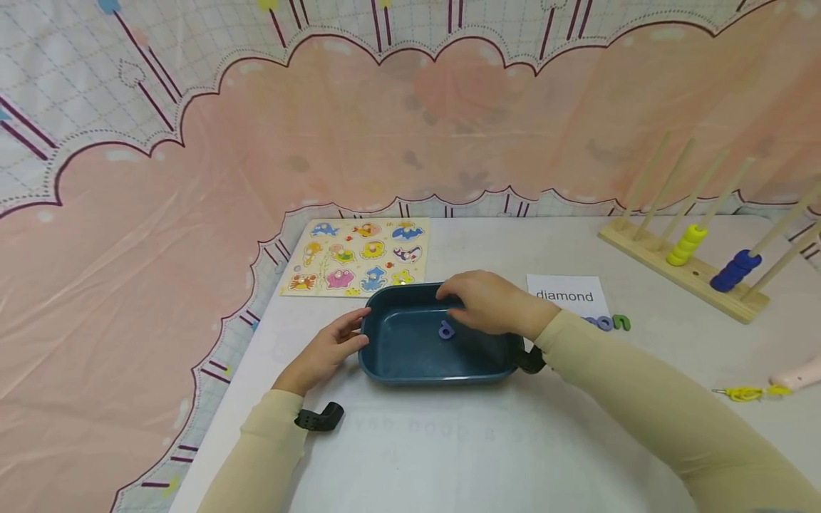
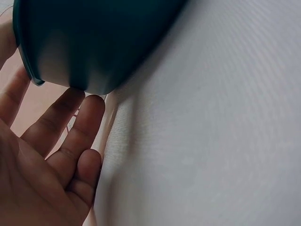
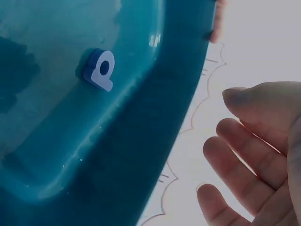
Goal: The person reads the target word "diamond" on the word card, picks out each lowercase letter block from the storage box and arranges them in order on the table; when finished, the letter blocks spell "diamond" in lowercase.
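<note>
A dark teal tray point(image 1: 442, 377) lies on the white table. Inside it is one small purple letter point(image 1: 446, 330), a loop with a short stem, also in the right wrist view point(image 3: 101, 69). My left hand point(image 1: 327, 353) is at the tray's left end, and its extended fingers touch the outer wall, as the left wrist view shows point(image 2: 51, 146). Over the tray's far right part hovers my right hand point(image 1: 490, 303), fingers slightly bent with nothing between them. In the right wrist view this hand point(image 3: 256, 150) appears apart from the tray's rim.
A card point(image 1: 564, 285) printed "diamond" lies right of the tray, with purple letters point(image 1: 604, 323) and a green "n" point(image 1: 621, 323) below it, partly behind my right arm. An animal puzzle board point(image 1: 355, 256), wooden bead stand point(image 1: 686, 274) and yellow cord point(image 1: 744, 394) lie around.
</note>
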A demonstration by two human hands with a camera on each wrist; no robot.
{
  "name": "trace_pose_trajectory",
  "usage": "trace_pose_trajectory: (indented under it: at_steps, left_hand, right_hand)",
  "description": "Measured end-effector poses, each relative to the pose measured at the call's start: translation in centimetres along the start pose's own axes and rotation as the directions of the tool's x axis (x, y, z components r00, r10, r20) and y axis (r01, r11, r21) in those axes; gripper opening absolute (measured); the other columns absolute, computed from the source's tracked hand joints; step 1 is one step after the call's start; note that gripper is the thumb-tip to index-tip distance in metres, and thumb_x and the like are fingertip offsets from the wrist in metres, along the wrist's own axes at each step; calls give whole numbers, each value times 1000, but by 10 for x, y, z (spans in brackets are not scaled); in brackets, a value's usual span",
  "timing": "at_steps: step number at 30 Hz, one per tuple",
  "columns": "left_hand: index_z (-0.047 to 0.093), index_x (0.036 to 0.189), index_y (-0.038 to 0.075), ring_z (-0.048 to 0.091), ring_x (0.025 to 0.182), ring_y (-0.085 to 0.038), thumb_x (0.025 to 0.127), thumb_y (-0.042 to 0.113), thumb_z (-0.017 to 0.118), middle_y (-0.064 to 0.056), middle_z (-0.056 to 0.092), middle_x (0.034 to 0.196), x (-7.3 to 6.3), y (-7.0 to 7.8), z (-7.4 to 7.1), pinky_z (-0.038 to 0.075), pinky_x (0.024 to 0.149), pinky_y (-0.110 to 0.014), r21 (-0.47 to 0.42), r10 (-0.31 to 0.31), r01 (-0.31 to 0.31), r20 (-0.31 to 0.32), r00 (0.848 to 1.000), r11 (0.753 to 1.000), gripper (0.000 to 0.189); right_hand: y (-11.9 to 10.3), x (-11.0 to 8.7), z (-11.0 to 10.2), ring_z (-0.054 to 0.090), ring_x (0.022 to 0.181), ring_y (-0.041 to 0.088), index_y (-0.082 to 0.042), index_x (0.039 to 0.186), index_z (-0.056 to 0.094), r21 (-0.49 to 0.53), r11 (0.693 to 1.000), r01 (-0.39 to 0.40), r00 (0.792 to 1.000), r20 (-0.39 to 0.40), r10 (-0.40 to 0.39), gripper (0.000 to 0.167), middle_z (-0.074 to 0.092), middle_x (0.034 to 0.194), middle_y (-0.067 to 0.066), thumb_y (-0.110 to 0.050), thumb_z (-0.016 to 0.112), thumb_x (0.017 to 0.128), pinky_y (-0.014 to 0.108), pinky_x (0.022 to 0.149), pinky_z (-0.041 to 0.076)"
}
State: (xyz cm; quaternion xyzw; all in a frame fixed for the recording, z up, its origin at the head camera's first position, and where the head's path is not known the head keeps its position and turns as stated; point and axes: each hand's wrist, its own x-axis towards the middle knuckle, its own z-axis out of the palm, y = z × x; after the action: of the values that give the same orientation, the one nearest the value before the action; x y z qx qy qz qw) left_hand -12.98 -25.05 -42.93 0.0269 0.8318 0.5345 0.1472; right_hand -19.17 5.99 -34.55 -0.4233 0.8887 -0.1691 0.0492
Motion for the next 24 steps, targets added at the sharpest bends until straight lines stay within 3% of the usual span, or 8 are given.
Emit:
trace_pose_trajectory:
  at_steps: [15,24]
  left_hand:
    - [39,155,16,41,137,-42,101,25,62,-23,36,155,1,-2,-1,35,110,-58,18,8,-8,9,1000,1000,60]
    - [40,154,18,39,138,-43,100,25,64,-22,36,156,2,-2,-2,34,110,-59,21,-1,1,7,1000,1000,60]
  right_hand:
    - [12,23,18,60,120,27,-2,125,67,32,999,-44,998,48,43,32,67,126,11,-14,68,95,43,107,43]
    - [10,33,30,59,119,26,-5,127,66,42,995,-87,988,129,81,33,66,127,10,-18,67,97,43,107,43]
